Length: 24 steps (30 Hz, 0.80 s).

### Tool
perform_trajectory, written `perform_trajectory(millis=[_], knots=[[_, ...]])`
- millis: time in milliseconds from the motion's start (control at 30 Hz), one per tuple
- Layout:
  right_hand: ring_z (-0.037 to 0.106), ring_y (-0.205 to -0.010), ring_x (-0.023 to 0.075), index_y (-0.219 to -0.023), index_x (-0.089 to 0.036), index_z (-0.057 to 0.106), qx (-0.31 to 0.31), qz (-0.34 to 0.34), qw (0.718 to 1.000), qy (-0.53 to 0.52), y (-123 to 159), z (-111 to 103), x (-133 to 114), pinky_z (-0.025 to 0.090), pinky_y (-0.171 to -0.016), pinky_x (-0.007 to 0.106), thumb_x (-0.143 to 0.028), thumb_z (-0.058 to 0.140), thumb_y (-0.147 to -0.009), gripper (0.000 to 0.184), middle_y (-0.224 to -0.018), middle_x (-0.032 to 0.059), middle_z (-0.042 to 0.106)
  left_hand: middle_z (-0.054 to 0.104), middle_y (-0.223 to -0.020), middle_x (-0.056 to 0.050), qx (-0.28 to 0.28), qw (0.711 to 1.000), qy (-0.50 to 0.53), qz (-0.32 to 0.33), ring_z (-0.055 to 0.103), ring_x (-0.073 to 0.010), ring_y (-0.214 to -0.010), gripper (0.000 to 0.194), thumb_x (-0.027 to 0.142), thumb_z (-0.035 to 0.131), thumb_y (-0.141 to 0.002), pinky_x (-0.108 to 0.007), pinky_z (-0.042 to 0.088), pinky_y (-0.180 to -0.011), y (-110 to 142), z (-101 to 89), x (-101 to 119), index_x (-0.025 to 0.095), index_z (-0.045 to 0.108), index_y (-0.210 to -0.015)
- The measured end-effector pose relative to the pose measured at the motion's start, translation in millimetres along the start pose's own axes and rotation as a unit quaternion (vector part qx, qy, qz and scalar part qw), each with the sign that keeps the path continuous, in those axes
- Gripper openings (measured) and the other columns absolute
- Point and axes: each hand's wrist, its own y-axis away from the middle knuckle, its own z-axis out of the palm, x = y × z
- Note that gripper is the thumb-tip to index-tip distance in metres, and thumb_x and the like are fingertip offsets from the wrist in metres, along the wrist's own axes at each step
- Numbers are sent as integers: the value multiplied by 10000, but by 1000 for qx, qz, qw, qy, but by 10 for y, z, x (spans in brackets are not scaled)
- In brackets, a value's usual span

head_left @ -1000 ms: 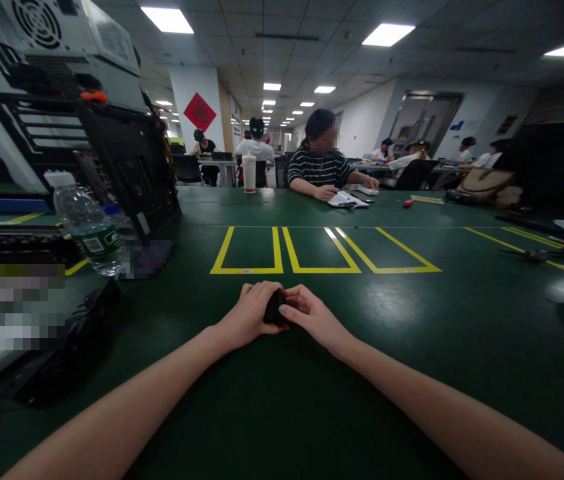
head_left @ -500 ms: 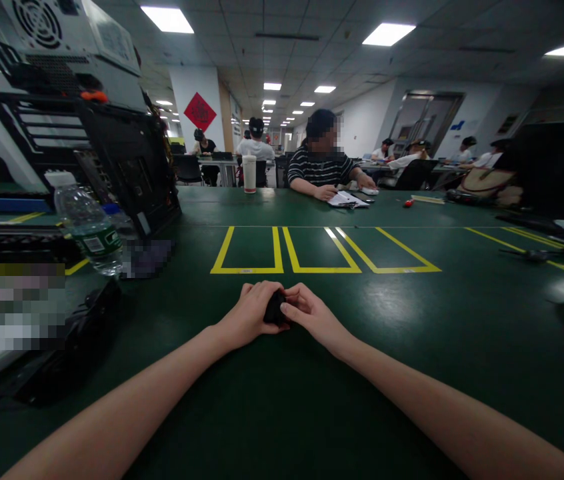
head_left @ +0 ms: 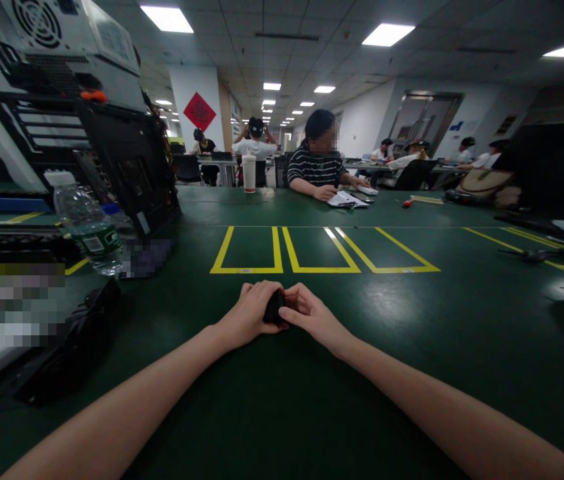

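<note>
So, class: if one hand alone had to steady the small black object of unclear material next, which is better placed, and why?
Probably the left hand: it wraps around the small black object from the left, covering much of it, while the right hand touches only its right side.

Dim overall: white rectangular ceiling lights [head_left: 389, 35] glow across the top, glare pales the glossy dark-green tabletop [head_left: 392, 313] right of centre, pixelation masks left-edge patches.

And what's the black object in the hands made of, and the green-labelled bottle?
Black object: possibly matte plastic, as it looks dull, though too dark to be sure.
Green-labelled bottle: likely clear, glossy plastic, being see-through with bright highlights.
</note>
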Motion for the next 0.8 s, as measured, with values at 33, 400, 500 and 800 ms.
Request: perform_trajectory(millis=[33, 400, 500, 800], knots=[[516, -904, 166, -921, -227, 472, 5, 2, 1000, 1, -3, 2, 8, 437, -799, 360, -346, 533, -731, 232, -948, 7, 523, 483, -1059, -53, 1, 1000, 2, 0, 462, -222, -974, 476, 281, 623, -689, -364, 324, -819, 0, 5, -4, 213, 362, -1082], [509, -946, 171, -962, -205, 478, 1, 14, 1000, -11, -30, -11, 26, 410, -834, 370, -325, 565, -709, 293, -980, 26, 528, 483, -1049, -46, 22, 1000, -2, 6, 460, -217, -960, 509, 256, 649, -657, -346, 318, -805, -13, 99, -82, 210, 360, -1073], [512, -943, 165, -953, -225, 466, -7, -1, 1000, -19, -4, -6, -8, 415, -835, 360, -269, 608, -677, 314, -972, 7, 522, 487, -1041, -43, 19, 1000, -2, 2, 463, -217, -953, 501, 246, 644, -660, -347, 319, -799, -12, 77, -65, 211, 360, -1071], [513, -919, 174, -951, -221, 464, 21, 18, 1000, -7, -24, 7, 36, 437, -791, 366, -327, 556, -714, 275, -969, 15, 518, 482, -1070, -45, 14, 1000, 4, -7, 464, -224, -979, 502, 268, 640, -667, -358, 313, -823, -10, 68, -52, 223, 362, -1082]])
